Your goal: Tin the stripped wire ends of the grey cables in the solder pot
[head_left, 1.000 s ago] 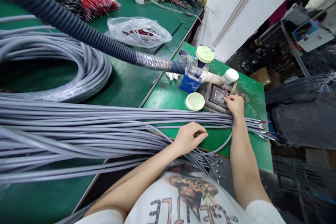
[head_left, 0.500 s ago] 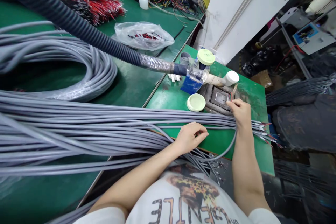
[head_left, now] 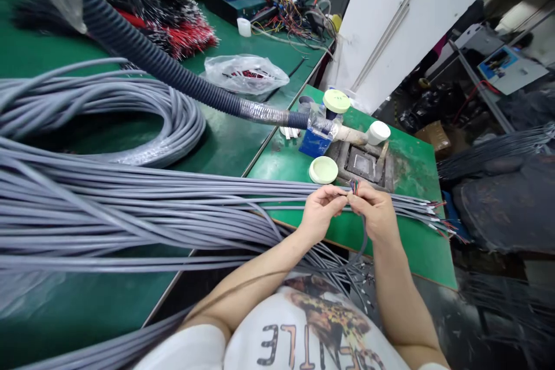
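Observation:
My right hand [head_left: 375, 211] pinches the end of one grey cable [head_left: 364, 240], whose length curves down below the hand. Thin coloured wires [head_left: 355, 187], red, green and blue among them, fan out of that end. Close against it, my left hand [head_left: 321, 211] has thumb and forefinger pinched at the wires; their tips are partly hidden by the fingers. Under both hands runs a thick bundle of grey cables [head_left: 243, 188], with stripped ends [head_left: 437, 219] fanned out at the right. Just beyond sits a blackened solder pot [head_left: 363, 163] with a shiny square surface.
A pale green shallow dish [head_left: 323, 169], a blue box [head_left: 315, 140], a lidded jar [head_left: 337, 102] and a white tub [head_left: 378, 132] stand around the pot. A ribbed hose [head_left: 173, 72] crosses above the bench. Coiled cable [head_left: 182, 127] and a plastic bag [head_left: 247, 75] lie left.
My right hand has come back left from the solder pot with the cable end. My left hand has moved up slightly and closed at the wires. The view has shifted a little.

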